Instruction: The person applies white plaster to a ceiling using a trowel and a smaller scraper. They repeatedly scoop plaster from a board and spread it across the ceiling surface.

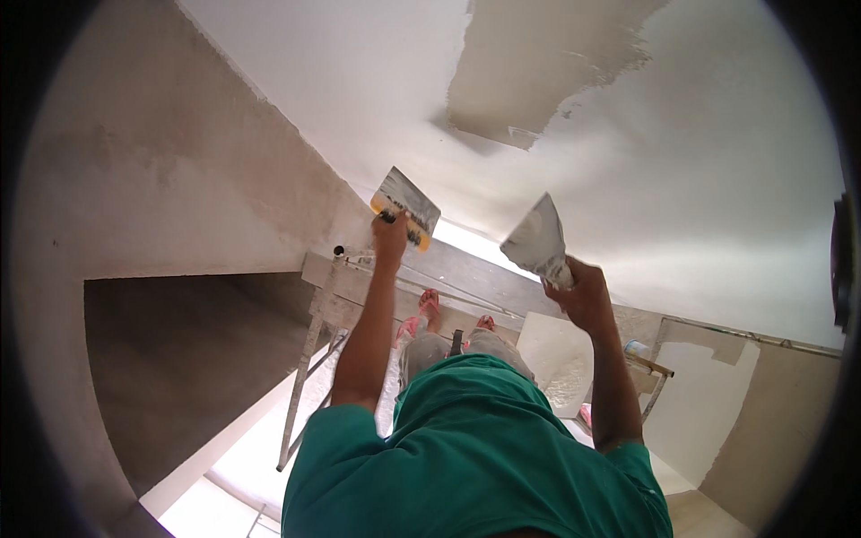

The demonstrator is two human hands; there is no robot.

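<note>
My left hand [389, 238] is closed round the yellow-and-black handle of a wide putty knife [411, 199], its flat metal blade tilted up and smeared with grey. To the right, my right hand [585, 294] grips a second tool, a putty-smeared scraper [536, 240] with a broad, flaring blade; my fingers cover most of its handle. Both blades are raised in front of me and apart from each other. Beyond them lies a smooth white surface [377, 63] with a bare grey-beige patch [538, 81]. Neither blade plainly touches it.
I stand on a raised platform with metal scaffold frames [309, 359] at the left and right. A white board [547, 345] carrying wet putty lies by my right leg, near a small tub [635, 348]. At left, a beige wall [179, 188] borders a dark opening [197, 350].
</note>
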